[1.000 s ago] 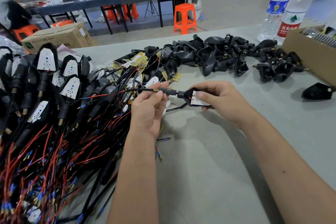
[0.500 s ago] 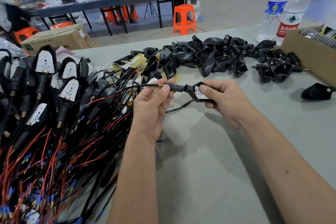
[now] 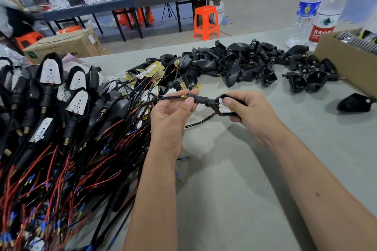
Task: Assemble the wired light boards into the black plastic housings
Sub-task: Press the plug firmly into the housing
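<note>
One black plastic wedge-shaped housing (image 3: 224,112) with a white dotted light board (image 3: 224,107) seated inside, held above the grey-green table (image 3: 234,169). Pinched at its wide end by right hand (image 3: 247,111), index fingertip on the board. Narrow black stem (image 3: 199,99) with brass thread pinched by left hand (image 3: 170,117), black cable (image 3: 161,100) trailing left.

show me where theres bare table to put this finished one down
Bare table lies between and below the forearms, bordered left by the finished wired pile. Another bare strip lies right of the right hand, short of the lone housing. The left side and the far empty housings are crowded.
</note>
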`<action>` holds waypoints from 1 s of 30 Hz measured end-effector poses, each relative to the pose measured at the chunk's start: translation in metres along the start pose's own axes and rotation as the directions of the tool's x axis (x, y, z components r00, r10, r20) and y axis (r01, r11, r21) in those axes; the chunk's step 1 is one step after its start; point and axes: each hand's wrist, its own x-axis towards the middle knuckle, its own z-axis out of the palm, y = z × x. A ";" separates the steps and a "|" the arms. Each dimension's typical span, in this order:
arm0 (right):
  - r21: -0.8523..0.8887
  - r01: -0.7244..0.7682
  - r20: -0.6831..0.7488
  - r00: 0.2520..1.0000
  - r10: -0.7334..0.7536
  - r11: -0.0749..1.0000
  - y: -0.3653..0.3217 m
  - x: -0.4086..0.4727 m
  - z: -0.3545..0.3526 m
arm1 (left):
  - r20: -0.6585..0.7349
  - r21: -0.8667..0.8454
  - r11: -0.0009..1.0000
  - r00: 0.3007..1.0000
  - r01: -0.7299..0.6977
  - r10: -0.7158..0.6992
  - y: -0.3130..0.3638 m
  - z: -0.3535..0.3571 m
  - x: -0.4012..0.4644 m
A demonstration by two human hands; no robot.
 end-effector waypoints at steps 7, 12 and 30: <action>0.160 -0.071 0.026 0.997 0.067 0.985 0.008 0.001 0.003 | 0.000 0.104 0.994 1.000 -0.024 0.024 0.000 -0.001 0.001; -0.107 -0.085 -0.097 0.992 0.075 0.991 0.011 0.003 0.002 | -0.096 0.169 0.984 0.995 0.050 -0.034 -0.011 0.006 0.000; 0.013 -0.128 0.081 0.989 0.126 0.992 -0.008 -0.006 0.002 | -0.076 -0.061 0.997 0.996 0.048 -0.053 -0.013 0.009 -0.003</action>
